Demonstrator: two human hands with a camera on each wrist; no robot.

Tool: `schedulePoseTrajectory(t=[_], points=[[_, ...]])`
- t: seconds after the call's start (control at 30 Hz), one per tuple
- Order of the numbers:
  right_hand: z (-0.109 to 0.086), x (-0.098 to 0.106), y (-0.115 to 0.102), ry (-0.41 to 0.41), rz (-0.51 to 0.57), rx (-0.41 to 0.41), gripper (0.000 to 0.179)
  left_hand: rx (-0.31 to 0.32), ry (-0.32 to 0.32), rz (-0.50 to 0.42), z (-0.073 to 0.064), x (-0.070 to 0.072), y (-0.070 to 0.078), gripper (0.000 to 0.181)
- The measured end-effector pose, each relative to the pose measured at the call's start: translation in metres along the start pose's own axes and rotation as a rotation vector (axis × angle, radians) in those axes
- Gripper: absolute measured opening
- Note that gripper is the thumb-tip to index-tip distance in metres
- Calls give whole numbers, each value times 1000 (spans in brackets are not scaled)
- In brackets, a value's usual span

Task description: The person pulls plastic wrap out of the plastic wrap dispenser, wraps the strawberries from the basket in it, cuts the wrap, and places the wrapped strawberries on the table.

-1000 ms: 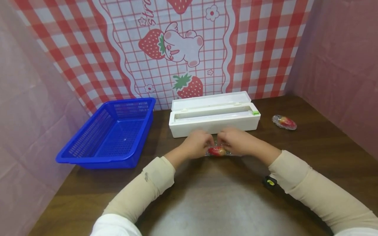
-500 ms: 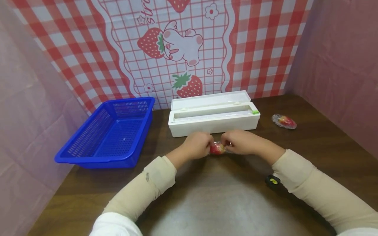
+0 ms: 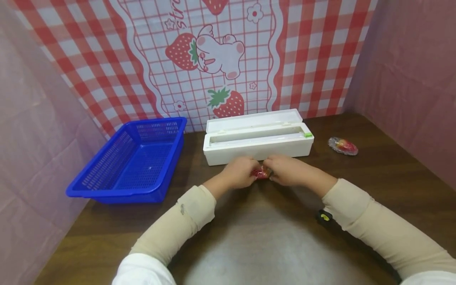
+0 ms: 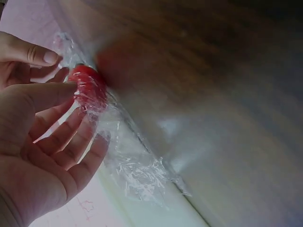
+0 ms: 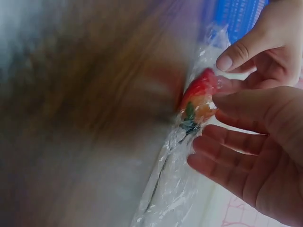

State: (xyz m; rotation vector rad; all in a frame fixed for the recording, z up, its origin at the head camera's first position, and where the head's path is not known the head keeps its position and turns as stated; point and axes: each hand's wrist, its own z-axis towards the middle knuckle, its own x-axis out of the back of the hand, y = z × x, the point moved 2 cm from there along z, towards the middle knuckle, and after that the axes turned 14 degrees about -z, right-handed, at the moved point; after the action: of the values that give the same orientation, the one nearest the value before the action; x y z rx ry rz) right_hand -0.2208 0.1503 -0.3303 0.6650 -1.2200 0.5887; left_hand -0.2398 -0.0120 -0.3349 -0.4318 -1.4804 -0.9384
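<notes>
A small red and yellow fruit (image 3: 262,172) with a green stem end, wrapped in cling film, is held between both hands just in front of the white box. My left hand (image 3: 242,172) pinches its red end, thumb on the near side and fingers behind, as the left wrist view shows. From the other side, my right hand (image 3: 290,170) holds the wrapped fruit (image 5: 201,97) near its yellow and green part. Loose, crinkled cling film (image 4: 142,175) trails out past the fingers. The fruit's exact kind is unclear under the film.
Behind the hands stands a long white cling film box (image 3: 258,150), lid raised. A blue plastic basket (image 3: 167,194) is at the left. Another film-wrapped red and yellow fruit (image 3: 343,146) lies on the wooden table (image 3: 256,245) at the right. A checked cloth (image 3: 313,59) hangs behind.
Both hands have drawn slightly closer together and a little toward the box, with the wrapped fruit between them. Less of the fruit shows now. Box, basket and other fruit stay put.
</notes>
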Motion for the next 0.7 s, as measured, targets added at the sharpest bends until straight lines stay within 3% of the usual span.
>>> schedulePoseTrajectory(t=[0.2, 0.4, 0.5, 0.6, 0.7], points=[[6, -6, 9, -91, 59, -59, 24, 2, -11, -146, 10, -2, -18, 29], [10, -9, 17, -178, 52, -98, 20, 94, -63, -292, 14, 0, -32, 28], [11, -9, 19, -212, 49, -111, 21, 110, -86, -333, 15, 1, -36, 30], [11, -5, 19, -236, 63, -150, 30, 109, -119, -385, 13, 6, -37, 36], [12, 4, 18, -208, 105, -208, 43, 106, -101, -429, 7, 19, -34, 44]])
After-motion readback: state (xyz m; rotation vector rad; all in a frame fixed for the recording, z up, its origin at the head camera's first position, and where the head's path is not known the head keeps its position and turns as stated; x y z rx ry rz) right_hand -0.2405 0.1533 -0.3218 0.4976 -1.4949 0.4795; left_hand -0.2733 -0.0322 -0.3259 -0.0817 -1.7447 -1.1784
